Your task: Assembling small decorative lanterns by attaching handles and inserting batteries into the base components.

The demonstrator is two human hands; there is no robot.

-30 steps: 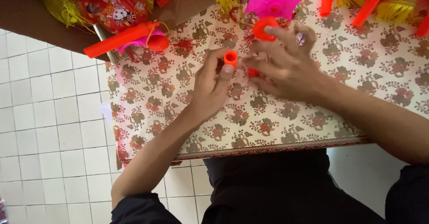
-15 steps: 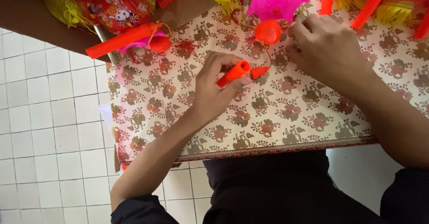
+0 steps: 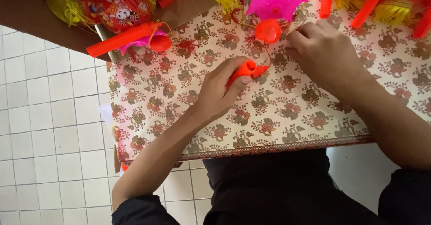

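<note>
My left hand [image 3: 221, 92] grips a short orange plastic tube [image 3: 245, 69] near the middle of the flower-patterned tablecloth [image 3: 278, 117]. A small red pointed tip shows just past the tube's open end. My right hand [image 3: 324, 56] rests knuckles-up farther right, fingers curled beside a thin wire that runs up to a round red plastic piece [image 3: 268, 30]. Above that piece lies a pink plastic flower shape [image 3: 276, 0]. What the right fingers pinch is hidden.
A long orange stick with a red bulb and pink piece [image 3: 128, 37] lies at the table's left edge. Red printed lanterns with yellow tassels [image 3: 119, 5] and more orange sticks [image 3: 368, 3] crowd the far side. White floor tiles [image 3: 49, 117] lie to the left.
My right hand has moved from over the tube up and right toward the red round piece. My left hand has tipped the orange tube from upright to lying sideways.
</note>
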